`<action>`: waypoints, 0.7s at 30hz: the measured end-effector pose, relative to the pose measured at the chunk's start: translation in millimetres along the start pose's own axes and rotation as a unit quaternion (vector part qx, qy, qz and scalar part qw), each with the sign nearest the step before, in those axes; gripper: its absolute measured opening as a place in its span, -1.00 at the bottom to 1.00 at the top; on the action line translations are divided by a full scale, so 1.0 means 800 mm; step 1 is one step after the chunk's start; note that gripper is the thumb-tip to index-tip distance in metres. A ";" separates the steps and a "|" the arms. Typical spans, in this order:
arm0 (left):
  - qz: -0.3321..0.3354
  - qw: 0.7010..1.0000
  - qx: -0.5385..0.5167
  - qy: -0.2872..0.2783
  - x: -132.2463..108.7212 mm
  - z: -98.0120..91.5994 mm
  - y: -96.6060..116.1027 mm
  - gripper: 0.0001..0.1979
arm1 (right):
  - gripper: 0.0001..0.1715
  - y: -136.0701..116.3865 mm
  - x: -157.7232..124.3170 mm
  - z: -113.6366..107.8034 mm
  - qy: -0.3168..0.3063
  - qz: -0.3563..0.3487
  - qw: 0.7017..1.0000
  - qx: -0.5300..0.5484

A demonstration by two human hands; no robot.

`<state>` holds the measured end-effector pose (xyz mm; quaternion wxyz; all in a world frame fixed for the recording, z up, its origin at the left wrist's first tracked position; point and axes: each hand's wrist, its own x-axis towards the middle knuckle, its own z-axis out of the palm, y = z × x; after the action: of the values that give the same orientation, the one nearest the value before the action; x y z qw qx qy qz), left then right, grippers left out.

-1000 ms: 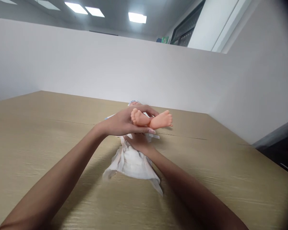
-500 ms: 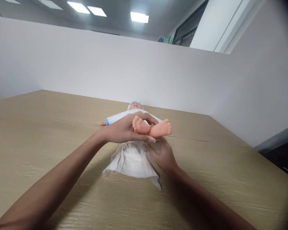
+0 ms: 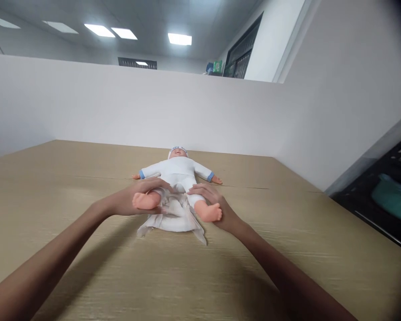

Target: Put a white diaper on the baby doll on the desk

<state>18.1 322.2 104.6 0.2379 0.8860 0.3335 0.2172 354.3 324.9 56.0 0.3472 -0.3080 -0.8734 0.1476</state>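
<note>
A baby doll (image 3: 178, 166) in a white suit with blue cuffs and a printed cap lies on its back, head toward the far wall, arms spread. Its legs are apart, bare feet toward me. My left hand (image 3: 128, 199) curls round the leg on the left, fingers above and thumb below, behind the foot. My right hand (image 3: 222, 207) rests round the other leg, with fingers over its top. Between the legs a white diaper (image 3: 177, 223) lies unfolded, its front part spread toward me and partly under the doll.
The doll lies on a wood-grain table (image 3: 120, 276). A pale partition (image 3: 153, 107) rises at its far edge. To the right is a dark rack (image 3: 377, 191) with a green item inside. Ceiling lights show beyond the partition.
The doll's feet, crossed and held up together in my left hand before, are now lowered and apart. My right hand has moved from beside the diaper onto the right-side leg. The view tilted up.
</note>
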 end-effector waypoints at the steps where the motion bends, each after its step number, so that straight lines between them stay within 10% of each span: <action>1: 0.006 1.000 0.015 -0.007 -0.010 0.000 -0.010 -0.54 | -0.45 0.006 -0.008 -0.003 -0.014 -0.016 1.000 -0.014; 12: 0.059 0.996 0.054 -0.024 -0.055 0.055 -0.074 -0.33 | -0.25 0.055 -0.043 0.018 -0.080 -0.088 0.984 -0.132; 21: -0.005 0.998 -0.001 -0.063 -0.057 0.045 -0.052 -0.55 | -0.48 0.025 -0.036 -0.012 -0.146 0.041 0.988 0.027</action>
<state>-13.7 308.6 42.2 0.2603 0.8960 0.3221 0.1603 386.5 321.9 38.6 0.2173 -0.3093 -0.8971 0.2288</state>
